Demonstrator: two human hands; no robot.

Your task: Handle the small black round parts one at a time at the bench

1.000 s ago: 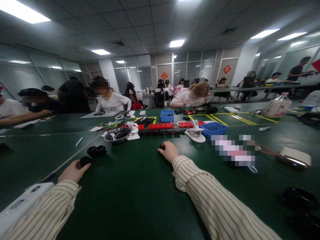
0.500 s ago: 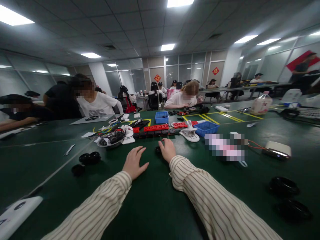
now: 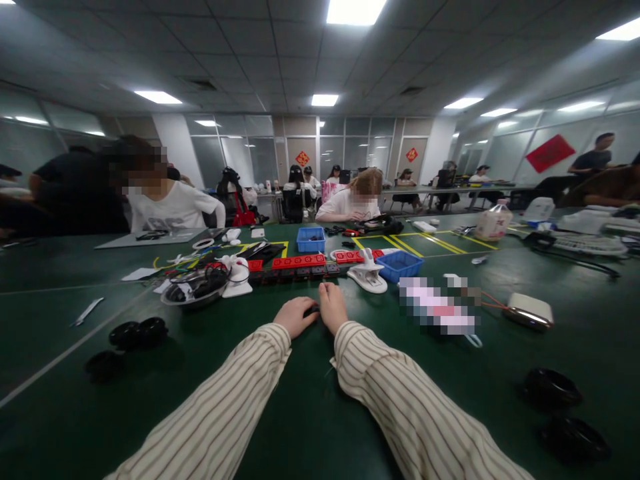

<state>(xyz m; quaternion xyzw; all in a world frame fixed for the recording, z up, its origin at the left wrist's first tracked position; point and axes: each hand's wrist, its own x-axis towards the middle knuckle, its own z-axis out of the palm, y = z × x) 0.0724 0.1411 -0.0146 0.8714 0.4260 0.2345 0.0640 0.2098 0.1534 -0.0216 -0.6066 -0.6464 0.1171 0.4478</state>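
Note:
My left hand (image 3: pixel 296 316) and my right hand (image 3: pixel 333 307) are close together over the green table. Between them is a small black part (image 3: pixel 313 309), mostly hidden by the fingers. The left fingers curl round its near left side and the right hand closes along its right side. Just beyond the hands runs a row of red blocks (image 3: pixel 299 261) with dark pieces below it. A white clip base (image 3: pixel 369 275) stands past the right hand.
A metal bowl of black cables (image 3: pixel 194 295) sits at left. Round black parts (image 3: pixel 139 333) lie left, and black rings (image 3: pixel 553 388) lie right. Two blue bins (image 3: pixel 400 267), a pixelated pink item (image 3: pixel 437 306) and a cream box (image 3: pixel 530 311) stand at right. People (image 3: pixel 353 200) sit across the table.
My left hand has moved right and closed in on the small black part beside my right hand. The right hand stays at the part. The camera view has turned slightly right.

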